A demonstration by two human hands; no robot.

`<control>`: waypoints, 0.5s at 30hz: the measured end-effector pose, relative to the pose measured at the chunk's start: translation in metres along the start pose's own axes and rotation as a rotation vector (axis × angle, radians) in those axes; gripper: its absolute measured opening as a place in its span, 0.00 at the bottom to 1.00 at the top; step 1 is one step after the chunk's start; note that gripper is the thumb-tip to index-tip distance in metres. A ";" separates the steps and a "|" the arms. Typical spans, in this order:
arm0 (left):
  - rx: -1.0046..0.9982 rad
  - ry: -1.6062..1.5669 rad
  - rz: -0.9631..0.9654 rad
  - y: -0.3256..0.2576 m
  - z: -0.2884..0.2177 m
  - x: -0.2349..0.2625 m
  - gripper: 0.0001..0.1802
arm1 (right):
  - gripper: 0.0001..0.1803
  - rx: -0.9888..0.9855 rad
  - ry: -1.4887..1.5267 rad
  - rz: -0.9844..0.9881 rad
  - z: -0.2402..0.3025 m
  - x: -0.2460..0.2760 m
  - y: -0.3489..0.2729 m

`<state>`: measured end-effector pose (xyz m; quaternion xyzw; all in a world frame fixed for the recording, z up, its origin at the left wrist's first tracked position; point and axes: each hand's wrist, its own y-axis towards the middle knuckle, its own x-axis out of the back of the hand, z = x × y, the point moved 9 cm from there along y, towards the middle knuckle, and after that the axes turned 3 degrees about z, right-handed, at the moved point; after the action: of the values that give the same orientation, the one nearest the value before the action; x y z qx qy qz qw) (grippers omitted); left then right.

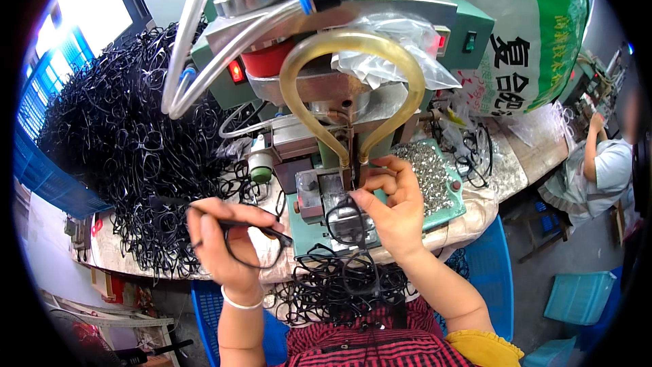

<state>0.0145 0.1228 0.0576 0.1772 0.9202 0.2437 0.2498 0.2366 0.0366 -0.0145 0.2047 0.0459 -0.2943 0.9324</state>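
My left hand [227, 241], left of the machine, is closed around a black glasses frame [280, 253], its rim hanging below the fingers. At the middle of the green press machine [447, 221], my right hand [397, 207] pinches a second black glasses frame [348, 242] by its upper edge. That frame lies against the metal fixture [311, 194], right under the press head. Two ends of a looped yellowish hose [292, 71] come down just above my right fingertips. The exact contact between frame and fixture is hidden by the fingers.
A tall heap of black glasses frames [136, 143] fills the left, beside a blue basket [61, 180]. More frames [333, 282] lie at the near table edge. Metal scraps [428, 177] cover the base's right side. A co-worker [604, 170] sits at right.
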 end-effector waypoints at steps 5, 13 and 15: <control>-0.210 0.409 0.098 0.040 -0.034 -0.051 0.16 | 0.33 -0.146 0.226 0.008 0.004 -0.013 -0.009; 1.153 -0.315 0.677 -0.094 0.052 -0.083 0.14 | 0.18 0.227 -1.125 -0.033 0.020 0.074 -0.016; 1.308 -0.572 0.532 -0.109 0.080 -0.092 0.10 | 0.14 0.157 -1.421 -0.144 -0.004 0.109 -0.018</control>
<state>0.1104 0.0210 -0.0275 0.5611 0.7030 -0.3546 0.2554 0.3162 -0.0330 -0.0472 0.0265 -0.5801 -0.4197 0.6976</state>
